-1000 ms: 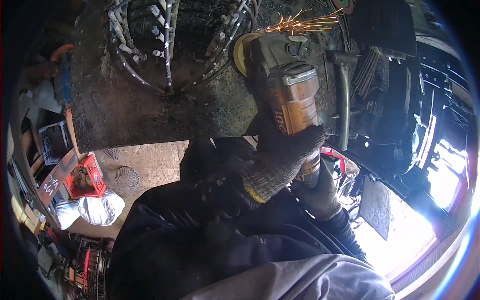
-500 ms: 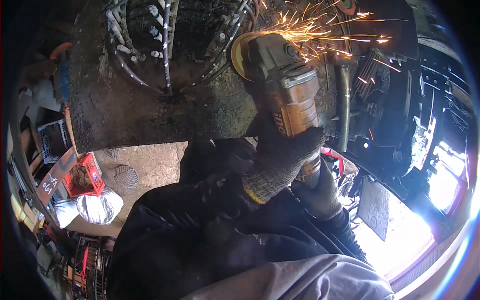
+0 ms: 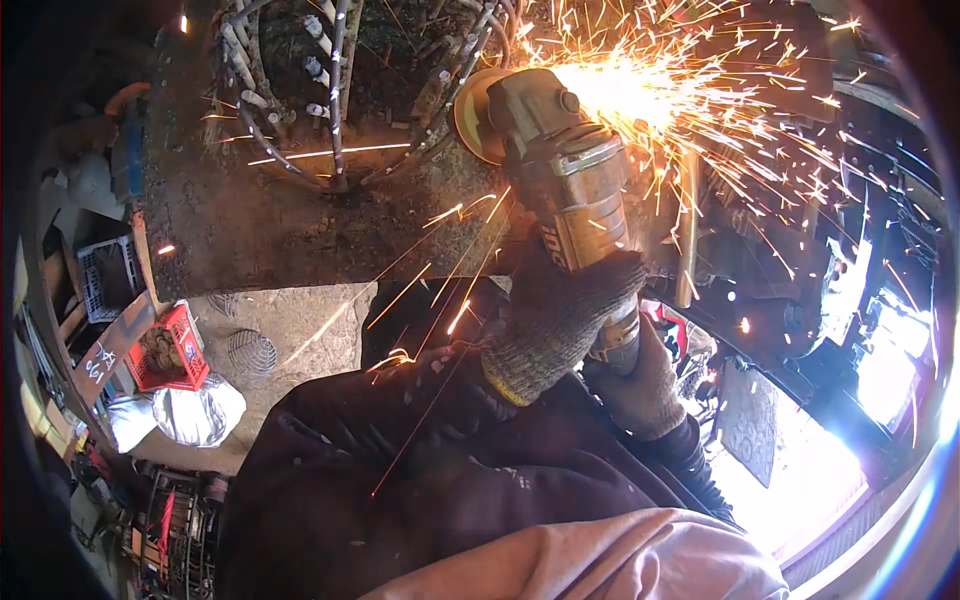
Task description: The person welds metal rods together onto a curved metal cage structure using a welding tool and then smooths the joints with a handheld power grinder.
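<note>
Both my hands wear grey knitted gloves and grip an orange-and-black angle grinder. My left hand, with a yellow cuff edge, wraps round the middle of its body. Lower down, my right hand closes on the rear end of the grinder. The grinder's disc lies against a curved metal bar of a round welded frame on the dark workbench. A dense burst of sparks sprays to the right of the grinder head. The exact contact point is hidden by the head and the glare.
A metal tube lies at the bench's right. To the left, a red crate, a white crate and a silvery bag stand near the floor. A wire coil lies on the floor. Bright daylight enters at right.
The spark spray has grown much larger and brighter, with streaks now flying over the bench and my left sleeve. The grinder has shifted slightly left; both hands keep their hold.
</note>
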Motion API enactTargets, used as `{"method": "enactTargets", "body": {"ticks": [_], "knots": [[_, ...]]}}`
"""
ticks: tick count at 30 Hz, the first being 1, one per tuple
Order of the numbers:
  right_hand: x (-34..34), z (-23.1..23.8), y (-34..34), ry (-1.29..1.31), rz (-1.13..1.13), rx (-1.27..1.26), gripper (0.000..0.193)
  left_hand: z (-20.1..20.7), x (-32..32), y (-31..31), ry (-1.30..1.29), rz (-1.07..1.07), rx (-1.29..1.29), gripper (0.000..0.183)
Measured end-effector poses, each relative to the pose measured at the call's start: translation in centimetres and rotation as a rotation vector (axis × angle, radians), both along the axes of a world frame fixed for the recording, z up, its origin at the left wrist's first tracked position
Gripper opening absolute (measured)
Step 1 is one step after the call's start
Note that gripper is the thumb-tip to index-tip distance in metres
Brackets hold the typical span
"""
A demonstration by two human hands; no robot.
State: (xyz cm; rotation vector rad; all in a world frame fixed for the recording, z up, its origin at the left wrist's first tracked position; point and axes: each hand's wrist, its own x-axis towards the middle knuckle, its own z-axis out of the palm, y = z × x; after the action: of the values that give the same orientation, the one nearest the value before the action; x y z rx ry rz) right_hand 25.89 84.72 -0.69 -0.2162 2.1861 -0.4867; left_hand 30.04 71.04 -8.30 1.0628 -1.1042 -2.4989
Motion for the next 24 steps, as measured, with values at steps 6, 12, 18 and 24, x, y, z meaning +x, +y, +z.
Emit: {"method": "enactTargets", "body": {"ticks": [6, 12, 18, 24], "knots": [[-0.1, -0.2, 0.1, -0.010, -0.026, -0.058, 0.077, -0.3, -0.3, 0.3, 0.079, 0.073, 0.352, 0.058], [-0.2, 0.3, -0.5, -0.088, -0.115, -0.161, 0.076, -0.3, -0.3, -0.4, 0.044, -0.040, 0.295, 0.054], [0.0, 0.3, -0.1, 0.054, 0.054, -0.134, 0.056, 0.1, -0.6, -0.2, 0.138, 0.056, 0.340, 0.045], [-0.1, -0.5, 0.3, 0.044, -0.003, -0.140, 0.068, 0.2, -0.3, -0.7, 0.128, -0.018, 0.407, 0.041]]}}
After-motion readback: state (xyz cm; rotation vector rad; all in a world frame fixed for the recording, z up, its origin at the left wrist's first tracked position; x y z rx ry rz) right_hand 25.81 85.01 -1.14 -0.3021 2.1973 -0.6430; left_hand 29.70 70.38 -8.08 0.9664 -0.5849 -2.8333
